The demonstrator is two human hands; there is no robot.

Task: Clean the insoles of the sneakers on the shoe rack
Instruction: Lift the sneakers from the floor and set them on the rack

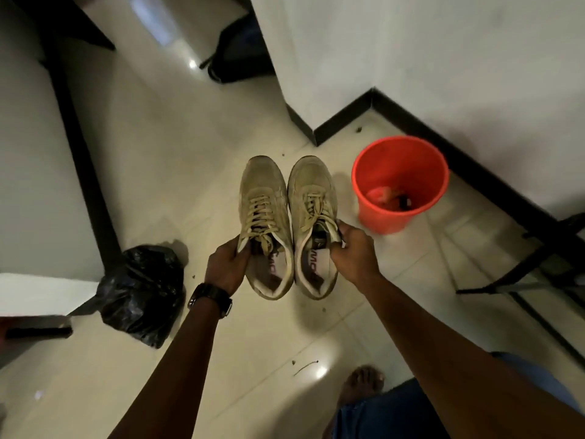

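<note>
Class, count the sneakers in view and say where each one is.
2. The left sneaker is held by the left hand, the right sneaker beside it by the right hand.

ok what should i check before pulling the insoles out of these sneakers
1. Grip on both shoes: ok; the left hand holds the left sneaker and the right hand holds the right sneaker, each at the opening.
2. Both insoles in place: ok; they show inside.
3. Free hand for pulling: not ok; both are busy.
4. Loose laces: cannot tell.
5. Upright bucket beside the right sneaker: ok.
6. Water in the bucket: cannot tell.
</note>
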